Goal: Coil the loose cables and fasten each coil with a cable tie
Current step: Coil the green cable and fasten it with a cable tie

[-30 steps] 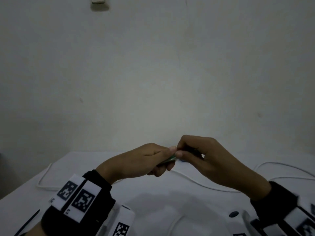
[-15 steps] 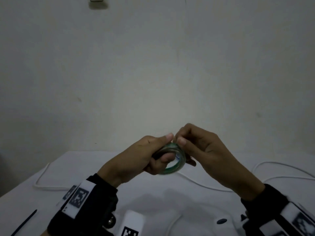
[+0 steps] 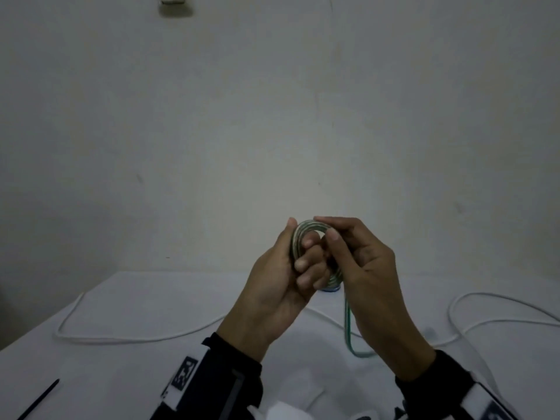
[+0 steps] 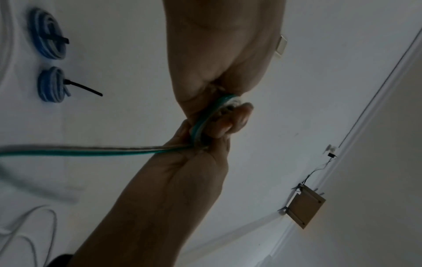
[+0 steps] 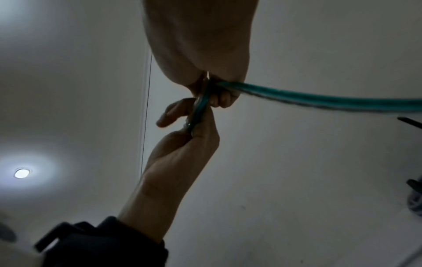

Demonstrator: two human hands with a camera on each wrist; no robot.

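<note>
A green-and-white cable coil (image 3: 303, 234) is held upright above the table, its ring facing me. My left hand (image 3: 298, 250) grips its left side, with the fingers curled through the ring. My right hand (image 3: 328, 230) pinches the coil's top right between thumb and forefinger. The loose tail (image 3: 347, 322) hangs from the coil past my right palm. The left wrist view shows the coil (image 4: 205, 115) squeezed between both hands and the tail (image 4: 80, 151) running left. In the right wrist view the tail (image 5: 319, 101) runs right.
A long white cable (image 3: 121, 339) loops across the white table (image 3: 151, 298), with more of it at the right (image 3: 485, 298). A loose black cable tie (image 3: 39, 398) lies at the front left. Two blue coils (image 4: 46, 33) (image 4: 51, 84), each with a black tie, lie on the table.
Both hands have risen from near the table. The coil has turned from edge-on to upright, facing me, and its tail now hangs in view.
</note>
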